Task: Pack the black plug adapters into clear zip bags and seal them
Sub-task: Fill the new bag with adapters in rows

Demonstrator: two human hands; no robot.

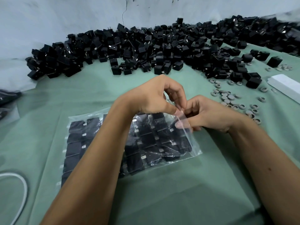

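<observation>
Surface: we are working on a green cloth (162, 189) spread below a pale wall (65, 17) running across the top of the frame.
Stock: loose black plug adapters (146, 51) are lying heaped along the upper half of the frame; small grey rings (230, 98) are scattered at right.
Bag: the clear zip bag (191, 148) is lying in the middle of the frame, rows of adapters showing through it.
Left hand (155, 96): we are pinching the bag's raised mouth edge between thumb and fingertips.
Right hand (206, 114): we are curling its fingers round the same edge, just beside the left.
Handling: we are judging the film thin, slippery and floppy, the filled bag weighty; we are best holding it at the zip strip.
Edges: a white cable (22, 190) is curving at lower left; a white box (285, 86) is sitting at right.
</observation>
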